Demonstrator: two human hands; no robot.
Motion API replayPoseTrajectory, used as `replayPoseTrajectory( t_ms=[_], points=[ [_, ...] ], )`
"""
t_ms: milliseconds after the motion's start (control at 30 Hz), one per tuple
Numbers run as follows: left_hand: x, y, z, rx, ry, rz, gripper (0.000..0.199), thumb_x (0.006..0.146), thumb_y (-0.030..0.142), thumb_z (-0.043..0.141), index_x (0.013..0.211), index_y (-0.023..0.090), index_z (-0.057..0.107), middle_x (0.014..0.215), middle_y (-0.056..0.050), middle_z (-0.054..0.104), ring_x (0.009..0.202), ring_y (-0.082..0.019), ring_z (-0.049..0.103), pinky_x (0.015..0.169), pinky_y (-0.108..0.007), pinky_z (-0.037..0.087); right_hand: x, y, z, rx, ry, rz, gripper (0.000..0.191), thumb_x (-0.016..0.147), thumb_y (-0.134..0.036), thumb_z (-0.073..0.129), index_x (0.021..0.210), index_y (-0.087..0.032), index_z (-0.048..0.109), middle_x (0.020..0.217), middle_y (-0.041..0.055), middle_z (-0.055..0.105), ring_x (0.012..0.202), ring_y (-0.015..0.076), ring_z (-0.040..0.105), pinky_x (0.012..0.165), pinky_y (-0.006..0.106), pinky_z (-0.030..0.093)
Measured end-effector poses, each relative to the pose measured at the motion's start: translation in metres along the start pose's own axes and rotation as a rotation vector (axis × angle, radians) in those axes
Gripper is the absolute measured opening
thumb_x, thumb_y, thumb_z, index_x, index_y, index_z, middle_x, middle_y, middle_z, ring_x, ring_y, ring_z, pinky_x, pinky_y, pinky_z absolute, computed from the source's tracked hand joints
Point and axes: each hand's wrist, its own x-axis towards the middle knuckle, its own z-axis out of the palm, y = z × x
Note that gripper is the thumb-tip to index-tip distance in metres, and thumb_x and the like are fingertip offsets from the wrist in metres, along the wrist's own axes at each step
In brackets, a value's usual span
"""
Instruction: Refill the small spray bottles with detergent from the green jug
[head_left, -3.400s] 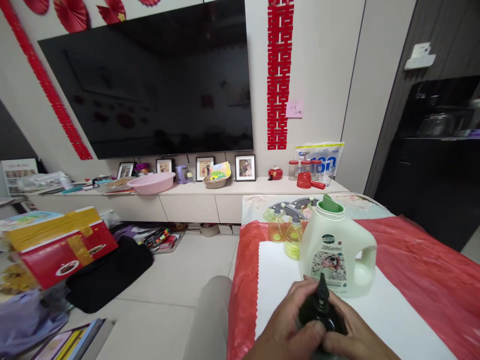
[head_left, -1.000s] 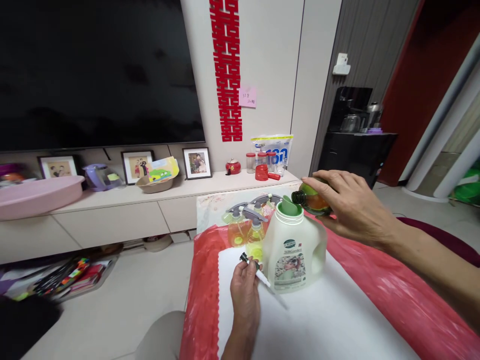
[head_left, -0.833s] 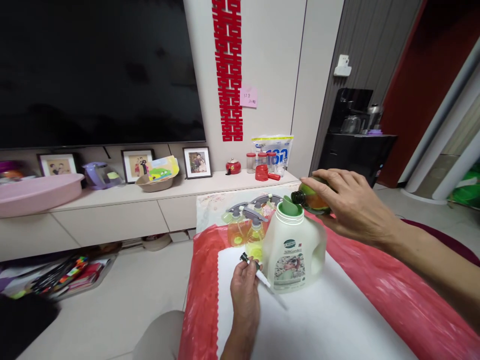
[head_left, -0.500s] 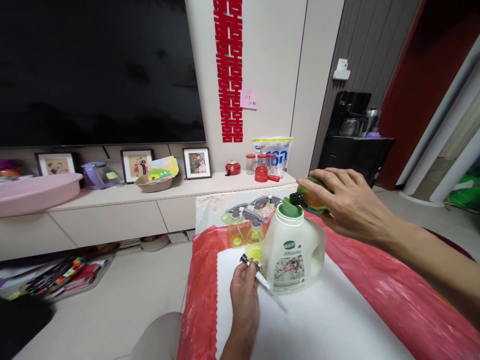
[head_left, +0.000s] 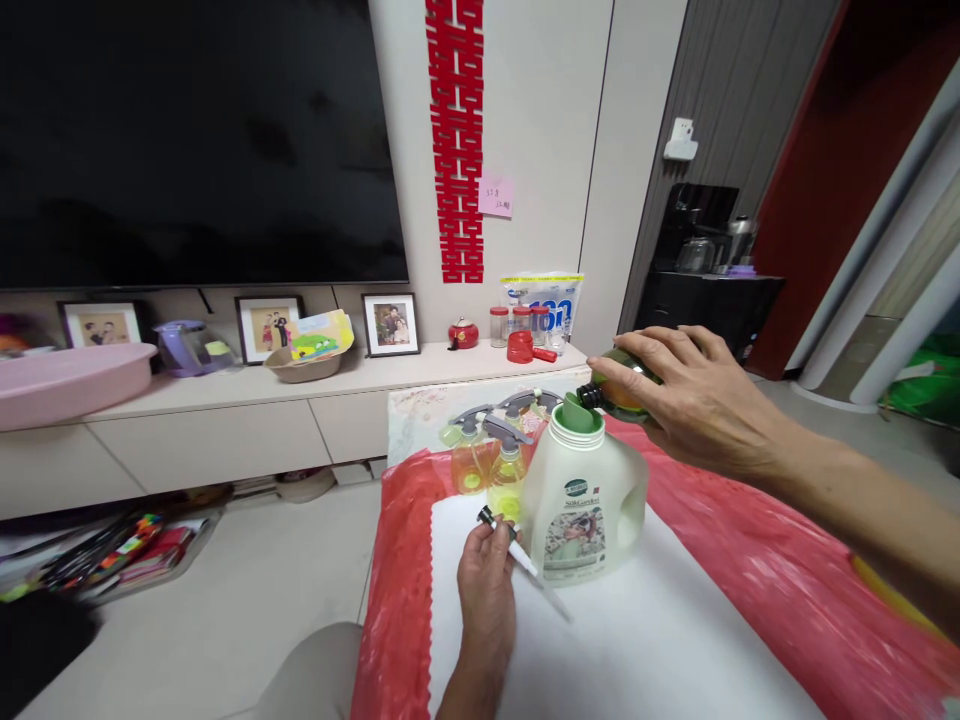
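A large pale green jug [head_left: 583,500] stands upright on a white mat [head_left: 637,650], its cap off and a green spout showing in the mouth. My right hand [head_left: 679,390] grips a small dark bottle [head_left: 619,395], tipped sideways with its black neck at the spout. Whether liquid is flowing cannot be seen. Low in front of the jug, my left hand [head_left: 487,575] pinches a pump top [head_left: 517,550] with a black collar, white stem and thin clear tube pointing down to the right. Behind that hand are spray bottles [head_left: 508,478] holding yellow liquid.
Red plastic sheeting [head_left: 397,540] covers the table around the mat. Beyond it, a long cabinet [head_left: 210,440] carries framed photos, a pink basin [head_left: 75,385], a basket, red-lidded jars [head_left: 520,325] and a white-blue bag. A rounded grey seat [head_left: 311,675] is at the lower left.
The view has shifted slightly. Both hands keep their grips, and the small bottle stays tipped at the jug's mouth.
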Motion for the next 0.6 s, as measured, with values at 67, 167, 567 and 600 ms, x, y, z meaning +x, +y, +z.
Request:
replayPoseTrajectory(
  t_ms=[67, 167, 567, 600],
  points=[
    [0.0002, -0.0001, -0.0005, 0.005, -0.010, -0.001, 0.046, 0.055, 0.036, 0.096, 0.083, 0.016, 0.066, 0.089, -0.003, 0.071, 0.082, -0.013, 0.067, 0.080, -0.025, 0.057, 0.0012, 0.0005, -0.0012, -0.010, -0.003, -0.004, 0.056, 0.088, -0.012, 0.051, 0.142, -0.026, 0.046, 0.138, 0.0127, 0.052, 0.121, 0.0303, 0.051, 0.098, 0.046, 0.037],
    [0.0000, 0.0000, -0.0005, 0.005, -0.007, 0.002, 0.045, 0.055, 0.035, 0.096, 0.083, 0.015, 0.067, 0.088, -0.003, 0.071, 0.081, -0.014, 0.067, 0.079, -0.025, 0.057, 0.0033, 0.0007, -0.0028, -0.030, -0.010, -0.016, 0.055, 0.088, -0.010, 0.050, 0.140, -0.026, 0.047, 0.138, 0.0123, 0.052, 0.121, 0.0298, 0.050, 0.099, 0.046, 0.037],
    [-0.0022, 0.0014, 0.0022, 0.004, -0.005, -0.006, 0.052, 0.049, 0.040, 0.099, 0.082, 0.015, 0.066, 0.086, -0.002, 0.071, 0.081, -0.013, 0.068, 0.077, -0.023, 0.058, 0.0056, 0.0030, -0.0062, -0.007, -0.017, -0.037, 0.056, 0.086, -0.010, 0.052, 0.140, -0.025, 0.049, 0.140, 0.0135, 0.051, 0.124, 0.0306, 0.048, 0.103, 0.049, 0.033],
    [-0.0019, 0.0012, 0.0020, 0.006, -0.004, -0.007, 0.053, 0.049, 0.040, 0.099, 0.082, 0.015, 0.067, 0.086, -0.003, 0.071, 0.081, -0.013, 0.068, 0.077, -0.023, 0.058, 0.0060, 0.0033, -0.0066, -0.006, -0.020, -0.039, 0.056, 0.086, -0.010, 0.052, 0.140, -0.025, 0.049, 0.140, 0.0133, 0.051, 0.125, 0.0305, 0.047, 0.103, 0.049, 0.032]
  ],
)
